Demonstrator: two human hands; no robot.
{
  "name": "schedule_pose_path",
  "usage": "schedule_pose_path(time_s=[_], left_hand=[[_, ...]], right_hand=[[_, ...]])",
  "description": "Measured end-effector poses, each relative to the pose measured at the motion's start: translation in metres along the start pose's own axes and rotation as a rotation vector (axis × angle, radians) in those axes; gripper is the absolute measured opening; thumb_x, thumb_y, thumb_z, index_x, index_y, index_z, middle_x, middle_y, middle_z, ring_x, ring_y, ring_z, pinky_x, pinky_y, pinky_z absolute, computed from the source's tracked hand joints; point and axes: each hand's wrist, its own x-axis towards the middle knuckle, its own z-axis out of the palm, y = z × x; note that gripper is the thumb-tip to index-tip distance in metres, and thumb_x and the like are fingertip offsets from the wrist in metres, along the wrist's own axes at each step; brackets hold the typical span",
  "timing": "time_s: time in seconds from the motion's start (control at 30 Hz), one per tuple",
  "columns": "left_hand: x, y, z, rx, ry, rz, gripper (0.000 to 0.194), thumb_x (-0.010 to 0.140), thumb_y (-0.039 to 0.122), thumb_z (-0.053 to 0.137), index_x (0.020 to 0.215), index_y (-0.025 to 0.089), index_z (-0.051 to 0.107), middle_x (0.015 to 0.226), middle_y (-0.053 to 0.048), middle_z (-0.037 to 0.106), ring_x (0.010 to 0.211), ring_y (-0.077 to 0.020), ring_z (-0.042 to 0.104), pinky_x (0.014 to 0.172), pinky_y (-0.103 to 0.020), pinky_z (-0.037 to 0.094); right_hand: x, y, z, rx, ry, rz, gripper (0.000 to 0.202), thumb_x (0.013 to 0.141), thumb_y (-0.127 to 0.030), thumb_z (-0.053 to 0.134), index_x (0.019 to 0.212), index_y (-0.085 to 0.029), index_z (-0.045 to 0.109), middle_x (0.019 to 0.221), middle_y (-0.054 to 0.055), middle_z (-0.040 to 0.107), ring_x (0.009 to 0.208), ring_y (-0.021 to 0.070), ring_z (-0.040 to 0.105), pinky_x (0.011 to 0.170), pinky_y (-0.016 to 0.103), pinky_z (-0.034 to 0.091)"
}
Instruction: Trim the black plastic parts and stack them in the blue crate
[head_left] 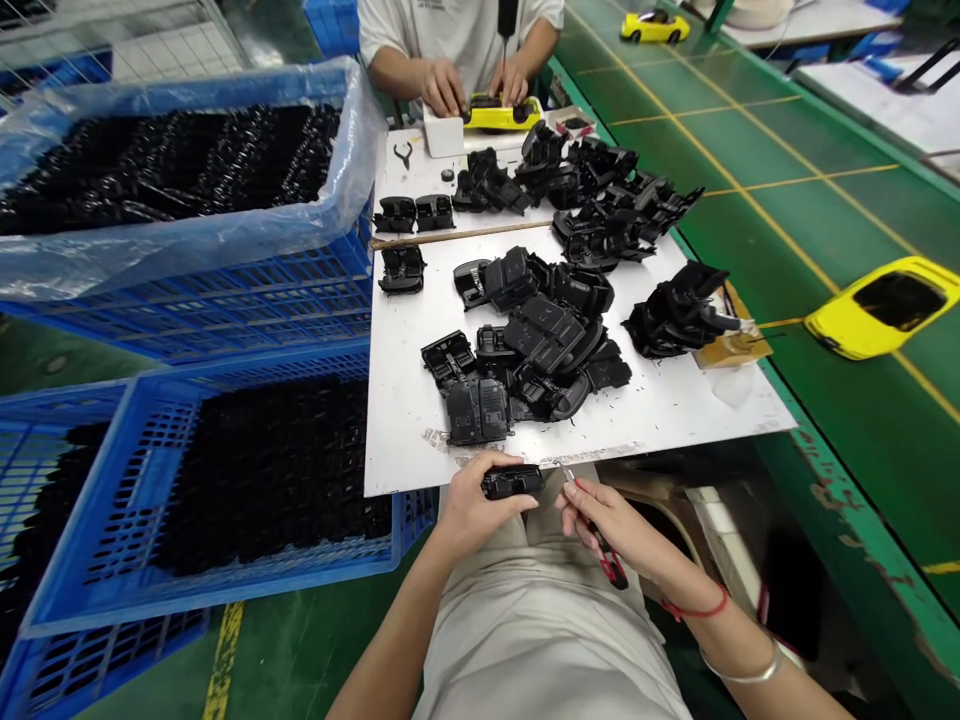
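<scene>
A black plastic toy-car interior part is gripped between the thumb and fingers of my left hand, just in front of the table's near edge. My right hand is closed around a red and black utility knife. The knife's thin blade points up and left, a little apart from the part's right end. Straight ahead, a heap of similar black car interior parts lies on the white tabletop. One such part sits close beyond my left hand.
Blue crates of black parts stand at the left; one has a plastic liner. Across the table, a co-worker's hands hold a yellow toy car. On the right, a green conveyor carries yellow toy cars.
</scene>
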Motion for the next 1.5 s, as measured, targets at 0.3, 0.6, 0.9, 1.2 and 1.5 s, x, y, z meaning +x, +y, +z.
schedule_pose_path(time_s=[0.3,0.6,0.9,1.2,1.5], left_hand=[[0.004,-0.001,-0.005,0.009,-0.089,0.029,0.032,0.073,0.028,0.081,0.102,0.021,0.071,0.105,-0.006,0.076,0.099,-0.0250,0.071,0.087,-0.035,0.056],[0.005,-0.010,-0.008,-0.011,-0.131,0.107,0.033,0.075,0.032,0.080,0.103,0.019,0.069,0.103,-0.007,0.075,0.098,-0.0240,0.070,0.088,-0.034,0.054],[0.006,-0.009,-0.009,-0.036,-0.161,0.143,0.032,0.076,0.036,0.079,0.102,0.019,0.068,0.104,-0.007,0.074,0.098,-0.0239,0.070,0.089,-0.036,0.054],[0.003,-0.009,-0.010,-0.068,-0.164,0.108,0.029,0.075,0.033,0.079,0.098,0.019,0.068,0.098,-0.006,0.075,0.092,-0.0230,0.071,0.082,-0.033,0.055],[0.002,-0.008,-0.009,-0.044,-0.160,0.082,0.026,0.074,0.027,0.079,0.095,0.018,0.068,0.095,-0.006,0.075,0.089,-0.0224,0.070,0.081,-0.032,0.054]], right_hand=[[-0.012,-0.010,-0.010,-0.933,0.291,-0.443,0.027,0.100,-0.039,0.035,0.080,-0.024,0.047,0.062,-0.001,0.057,0.053,0.0161,0.053,0.052,0.027,0.036],[0.000,-0.012,-0.008,-1.413,0.332,-0.788,0.028,0.103,-0.025,0.028,0.089,-0.018,0.052,0.067,0.002,0.059,0.054,0.0148,0.053,0.049,0.027,0.029],[0.001,-0.012,-0.011,-1.458,0.258,-0.813,0.026,0.101,-0.018,0.029,0.085,-0.019,0.050,0.065,0.000,0.052,0.051,0.0126,0.041,0.048,0.028,0.022],[0.004,-0.010,-0.011,-1.565,0.227,-0.828,0.023,0.091,-0.004,0.031,0.083,-0.020,0.047,0.063,-0.001,0.051,0.047,0.0123,0.036,0.048,0.028,0.017],[0.004,-0.014,-0.007,-1.609,0.167,-0.746,0.023,0.091,-0.005,0.030,0.088,-0.018,0.049,0.065,0.001,0.054,0.046,0.0128,0.035,0.046,0.029,0.015]])
